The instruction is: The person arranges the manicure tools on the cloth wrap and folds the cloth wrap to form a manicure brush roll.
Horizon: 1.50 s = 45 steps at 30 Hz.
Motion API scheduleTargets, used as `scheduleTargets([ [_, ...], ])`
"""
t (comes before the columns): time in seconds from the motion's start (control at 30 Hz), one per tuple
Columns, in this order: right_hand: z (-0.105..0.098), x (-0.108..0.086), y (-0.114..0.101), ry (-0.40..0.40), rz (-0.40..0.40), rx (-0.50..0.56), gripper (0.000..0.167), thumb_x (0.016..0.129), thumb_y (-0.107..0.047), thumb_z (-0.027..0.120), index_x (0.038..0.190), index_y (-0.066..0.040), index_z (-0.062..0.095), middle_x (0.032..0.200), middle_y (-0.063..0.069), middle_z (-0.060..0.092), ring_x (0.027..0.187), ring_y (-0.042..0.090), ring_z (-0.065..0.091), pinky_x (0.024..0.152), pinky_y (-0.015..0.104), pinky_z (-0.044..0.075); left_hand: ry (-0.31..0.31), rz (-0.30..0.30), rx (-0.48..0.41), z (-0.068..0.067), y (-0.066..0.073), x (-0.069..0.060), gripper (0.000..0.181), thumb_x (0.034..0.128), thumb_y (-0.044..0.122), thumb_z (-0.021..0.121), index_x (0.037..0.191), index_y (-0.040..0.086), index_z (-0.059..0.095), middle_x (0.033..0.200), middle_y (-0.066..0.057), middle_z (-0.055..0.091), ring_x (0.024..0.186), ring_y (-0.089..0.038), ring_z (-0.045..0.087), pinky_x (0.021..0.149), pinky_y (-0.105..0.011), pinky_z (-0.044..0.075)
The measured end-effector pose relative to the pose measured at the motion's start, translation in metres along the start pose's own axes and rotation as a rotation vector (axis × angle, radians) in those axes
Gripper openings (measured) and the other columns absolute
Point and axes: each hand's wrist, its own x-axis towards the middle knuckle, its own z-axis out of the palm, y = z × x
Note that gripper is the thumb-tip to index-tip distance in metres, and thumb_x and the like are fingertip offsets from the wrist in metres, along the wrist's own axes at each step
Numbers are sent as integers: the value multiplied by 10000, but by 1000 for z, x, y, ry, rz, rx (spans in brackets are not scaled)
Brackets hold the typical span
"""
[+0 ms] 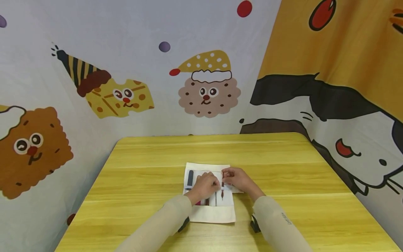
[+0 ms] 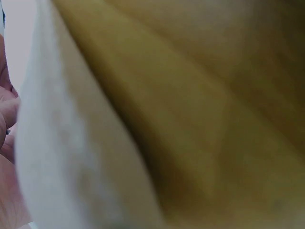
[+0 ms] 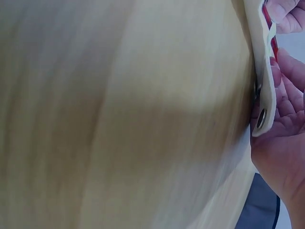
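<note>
A cream fabric case point(image 1: 214, 214) lies unfolded on the table, with slim tools held under a white strap point(image 1: 231, 188) across its pale inner panel. My right hand point(image 1: 238, 178) pinches the upper part of a slim reddish-brown tool point(image 1: 222, 194), whose dark pointed end hangs below the strap. Close beside it, my left hand point(image 1: 205, 184) lies over the case, its fingertips pinching the strap. The right wrist view shows my right hand point(image 3: 286, 129) behind a cream flap point(image 3: 267, 90) with a metal snap. In the left wrist view, a sleeve hides most of my left hand point(image 2: 9, 186).
At the case's upper left sits a dark flat tool point(image 1: 190, 177). Below my left hand show a magenta item point(image 1: 198, 203) and a thin rod point(image 1: 216, 199). The yellow wood-grain table point(image 1: 141, 175) stands against a cartoon-printed cloth point(image 1: 135, 52).
</note>
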Motion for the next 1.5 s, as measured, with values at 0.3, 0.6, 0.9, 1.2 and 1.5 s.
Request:
scheduleTargets([
  [0.3,-4,-1,3,-36,-48,-93,250,873,-44,745,1121,-27,720,905,18,676,837,152,592,749,292,496,15,6,7,1,1,0,119,912,218,708,793,216,704,840,101,518,859,-127,486,796,-390,365],
  [0.6,-5,-8,-2,-70,-87,-202,155,873,-69,747,1026,-82,767,934,4,685,866,146,564,794,341,477,20,4,3,1,2,0,123,909,213,714,787,209,702,835,101,512,852,-124,480,797,-384,363],
  [0.9,-6,-12,-4,-49,-116,-245,218,913,-61,661,1108,-84,753,967,21,690,892,158,584,816,371,490,27,3,15,-1,5,-2,126,911,218,715,786,211,707,827,101,509,839,-126,476,796,-389,370],
  [1.2,-19,-19,-2,88,-61,-171,351,952,-144,651,1283,-28,646,1050,89,652,932,234,598,745,356,512,19,27,-10,-19,2,-6,80,919,249,716,936,171,709,967,35,574,950,-189,516,864,-461,384],
  [1.5,-36,-45,10,102,2,-141,458,989,-214,623,1376,17,543,1223,203,616,1053,324,599,815,440,520,111,-101,-173,-60,-49,2,372,937,269,702,1245,67,649,1231,-107,598,1091,-292,573,1041,-593,281],
])
